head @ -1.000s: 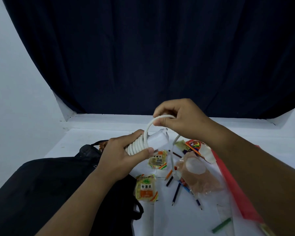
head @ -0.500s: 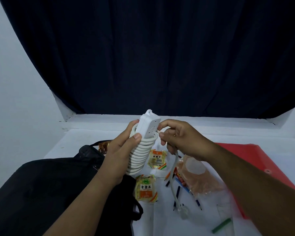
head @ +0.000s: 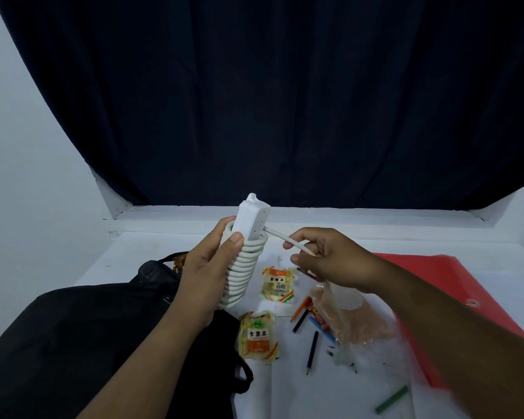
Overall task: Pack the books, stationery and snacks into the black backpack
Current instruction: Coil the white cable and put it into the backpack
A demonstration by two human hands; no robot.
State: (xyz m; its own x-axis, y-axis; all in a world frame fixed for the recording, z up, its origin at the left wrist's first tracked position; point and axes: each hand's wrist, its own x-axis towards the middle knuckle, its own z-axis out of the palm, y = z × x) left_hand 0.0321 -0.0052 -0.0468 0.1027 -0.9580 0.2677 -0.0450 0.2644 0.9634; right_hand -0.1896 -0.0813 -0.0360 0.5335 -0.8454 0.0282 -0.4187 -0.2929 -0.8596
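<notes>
Black backpack (head: 73,343) on table, left hand (head: 212,267) gripping coiled power strip (head: 245,252)

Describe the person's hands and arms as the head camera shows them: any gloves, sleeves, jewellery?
Both hands are bare: no gloves, rings or watch on the left hand or right hand. Both forearms are uncovered down to the frame edge, with no sleeves, wristbands or markings in view.
</notes>
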